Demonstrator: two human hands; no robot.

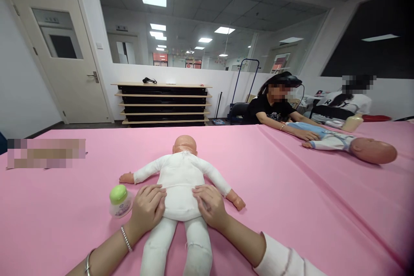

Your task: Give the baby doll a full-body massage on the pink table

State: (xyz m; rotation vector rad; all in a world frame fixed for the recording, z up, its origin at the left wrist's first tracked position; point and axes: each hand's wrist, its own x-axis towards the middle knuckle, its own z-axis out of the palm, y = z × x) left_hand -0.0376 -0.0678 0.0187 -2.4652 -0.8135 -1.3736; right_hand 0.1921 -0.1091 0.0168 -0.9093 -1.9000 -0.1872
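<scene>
A baby doll (181,181) with a white cloth body lies lengthwise before me, its brown head (185,143) pointing away and its arms spread. No face shows on it from here. My left hand (148,203) rests on the left side of its lower torso, fingers lying on the cloth. On the opposite side, my right hand (211,205) lies the same way, fingertips on the cloth and thumb tucked lower. Both hands are palm down and hold nothing loose. Just left of my left hand stands a small clear jar (120,207) with a green lid (118,194).
A pink cloth (80,233) covers the table. At the right, a person (274,105) in a headset handles another doll (371,148) in blue and white clothes. A pale bottle (353,123) stands behind that doll. A blurred-out item (47,153) lies at the far left.
</scene>
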